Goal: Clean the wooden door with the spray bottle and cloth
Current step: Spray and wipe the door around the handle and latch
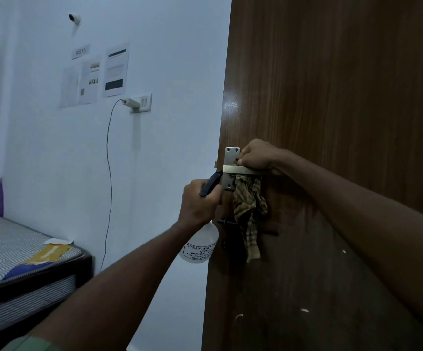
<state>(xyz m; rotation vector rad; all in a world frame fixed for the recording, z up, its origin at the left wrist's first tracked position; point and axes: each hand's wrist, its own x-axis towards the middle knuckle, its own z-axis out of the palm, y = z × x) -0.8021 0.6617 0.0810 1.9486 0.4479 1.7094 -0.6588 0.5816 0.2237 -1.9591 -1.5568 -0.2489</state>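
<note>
The dark brown wooden door fills the right half of the view, its edge facing me. My right hand grips a checked brown cloth against the metal lever handle and its plate; the cloth hangs down below the handle. My left hand holds a translucent white spray bottle by its black trigger head, nozzle pointed at the handle plate. The bottle's body hangs below my fist just left of the door's edge.
A white wall stands left of the door with taped papers, a socket with charger and a hanging cable. A bed with striped mattress sits at lower left. A small bolt lies below the handle.
</note>
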